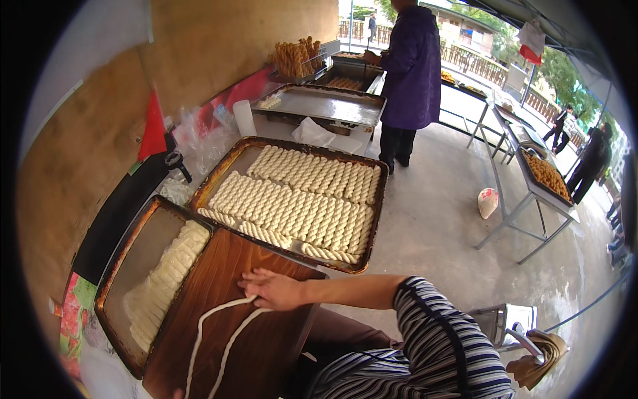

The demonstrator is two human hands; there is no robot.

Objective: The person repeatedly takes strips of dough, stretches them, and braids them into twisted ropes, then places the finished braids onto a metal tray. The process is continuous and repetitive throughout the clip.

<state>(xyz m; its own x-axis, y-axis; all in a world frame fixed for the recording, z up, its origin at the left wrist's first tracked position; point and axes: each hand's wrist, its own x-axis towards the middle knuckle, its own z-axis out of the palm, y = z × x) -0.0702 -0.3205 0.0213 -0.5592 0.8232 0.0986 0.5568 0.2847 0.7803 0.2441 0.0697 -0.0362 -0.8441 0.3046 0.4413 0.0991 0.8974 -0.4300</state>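
My right hand (274, 291) lies palm down on a dark brown wooden board (249, 252), its fingers stretched towards the wall side. Two pale strands of a dough rope (196, 339) run from under this hand down the board and out at the bottom edge. Whether the hand grips the ends or only presses them is hidden. Of my left hand (178, 394), just a fingertip shows at the bottom edge, near the strands. Beyond the board, a large baking tray (227, 159) holds rows of raw twisted dough sticks (299, 212).
Left of the board, a second tray (144, 254) bears dough strips (164, 284) under clear plastic. Farther back are a metal tray (324, 103), a rack of fried twists (296, 57) and a person in a purple coat (411, 70). A metal stool (516, 316) stands at right.
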